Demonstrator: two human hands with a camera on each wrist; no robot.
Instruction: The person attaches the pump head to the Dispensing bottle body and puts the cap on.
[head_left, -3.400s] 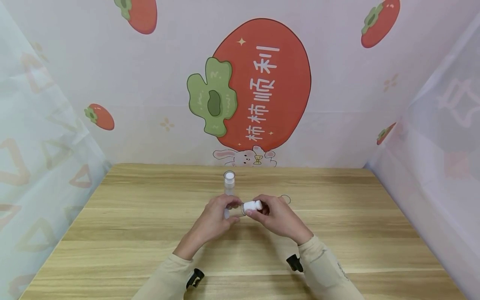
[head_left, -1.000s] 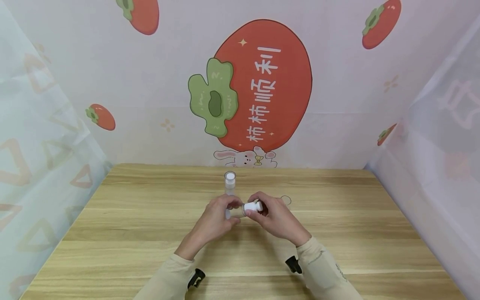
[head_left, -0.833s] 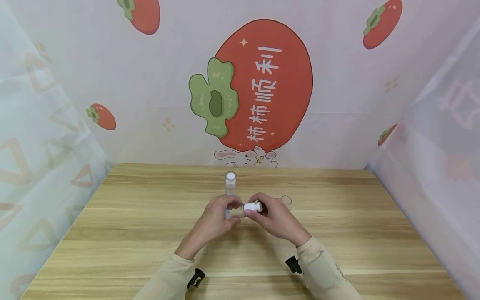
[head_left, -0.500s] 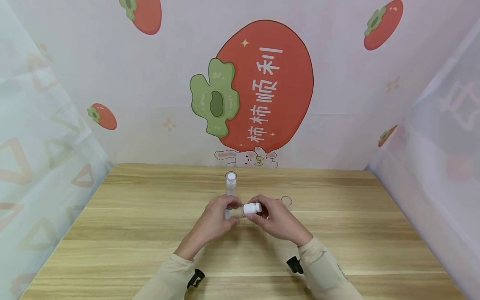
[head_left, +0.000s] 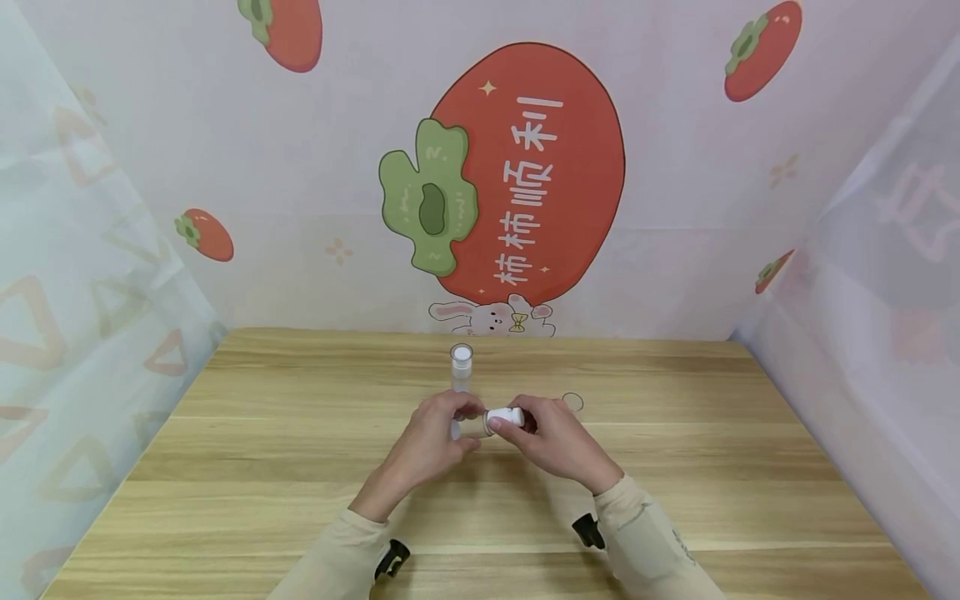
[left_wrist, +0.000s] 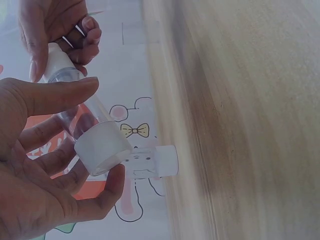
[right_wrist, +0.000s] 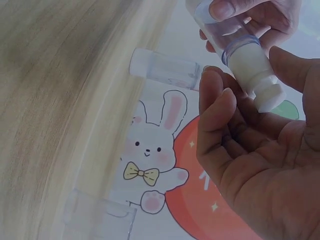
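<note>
A clear pump bottle [left_wrist: 84, 117] with a white base and white pump top is held tilted above the table between both hands. My left hand [head_left: 437, 429] grips its clear body near the white base, thumb on one side and fingers on the other. At the far end, my right hand [head_left: 558, 433] pinches the white collar [right_wrist: 249, 65] between thumb and fingers. The pump's nozzle [right_wrist: 270, 95] points toward the right palm. Just behind the left hand a second clear bottle [head_left: 461, 364] stands upright, its lower part hidden by that hand in the head view.
A clear, open-rimmed cap [head_left: 573, 402] stands on the wooden table [head_left: 675, 450] beyond the right hand. Behind the table's far edge rises a printed backdrop [head_left: 300, 167]; white sheets [head_left: 862, 292] flank both sides. Each sleeve has a black clip [head_left: 392, 557].
My right thumb and fingers have shifted around the white collar, the thumb now lying across it. The left hand, the standing bottle and the clear cap stay where they were.
</note>
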